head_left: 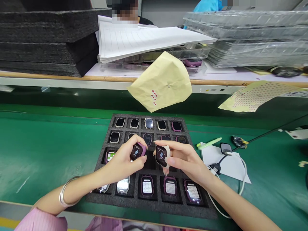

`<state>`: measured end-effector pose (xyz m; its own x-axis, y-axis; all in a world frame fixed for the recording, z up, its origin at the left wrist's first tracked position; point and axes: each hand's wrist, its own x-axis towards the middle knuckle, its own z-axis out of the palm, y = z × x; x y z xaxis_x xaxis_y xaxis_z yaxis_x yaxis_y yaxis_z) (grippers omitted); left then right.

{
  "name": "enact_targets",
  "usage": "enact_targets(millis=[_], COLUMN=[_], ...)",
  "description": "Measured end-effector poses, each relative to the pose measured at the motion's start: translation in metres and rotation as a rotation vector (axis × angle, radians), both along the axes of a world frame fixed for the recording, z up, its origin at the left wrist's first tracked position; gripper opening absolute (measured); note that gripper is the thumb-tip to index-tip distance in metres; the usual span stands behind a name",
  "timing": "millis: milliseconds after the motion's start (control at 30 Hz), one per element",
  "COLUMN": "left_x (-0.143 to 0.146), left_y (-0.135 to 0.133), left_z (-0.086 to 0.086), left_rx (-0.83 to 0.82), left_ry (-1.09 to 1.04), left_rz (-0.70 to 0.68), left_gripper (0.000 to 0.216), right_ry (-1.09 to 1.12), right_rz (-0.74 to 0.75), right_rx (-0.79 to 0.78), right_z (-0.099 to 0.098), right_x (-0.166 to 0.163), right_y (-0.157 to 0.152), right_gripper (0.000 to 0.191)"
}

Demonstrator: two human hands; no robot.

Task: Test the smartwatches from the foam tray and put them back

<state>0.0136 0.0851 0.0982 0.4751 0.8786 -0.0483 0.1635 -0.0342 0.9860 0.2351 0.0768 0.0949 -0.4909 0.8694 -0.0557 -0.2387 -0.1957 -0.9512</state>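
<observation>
My left hand (pixel 130 154) is closed around a purple smartwatch (pixel 137 151), its lit screen turned up. Between the fingers of my right hand (pixel 180 157) is a pale smartwatch (pixel 161 155), also with a lit dark screen. Both are held above a black foam tray (pixel 154 205) with square compartments. Several strapless watches sit in the tray: dark screens in the back rows, and bright white screens in the front row, such as a purple-framed watch (pixel 147 186). My hands hide part of the middle rows.
On the green table (pixel 55 141), a white paper (pixel 226 170), green pen (pixel 209 143) and cable (pixel 245 170) lie to the right. Behind, a shelf carries black foam trays (pixel 43 41), papers (pixel 144 38) and clear plastic trays (pixel 252 35). A yellow sheet (pixel 166 83) hangs from its edge. A person is beyond.
</observation>
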Motion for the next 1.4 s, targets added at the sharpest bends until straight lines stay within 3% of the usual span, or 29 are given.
enact_targets(millis=[1400], left_x=[-0.0028], left_y=[0.0001], left_z=[0.0029], left_rx=[0.083], left_ry=[-0.004], left_rz=[0.024], left_gripper=[0.02], right_ry=[-0.01], right_rz=[-0.004], right_rx=[0.018], right_z=[0.0042], right_x=[0.0039], right_y=[0.0009], right_gripper=[0.039])
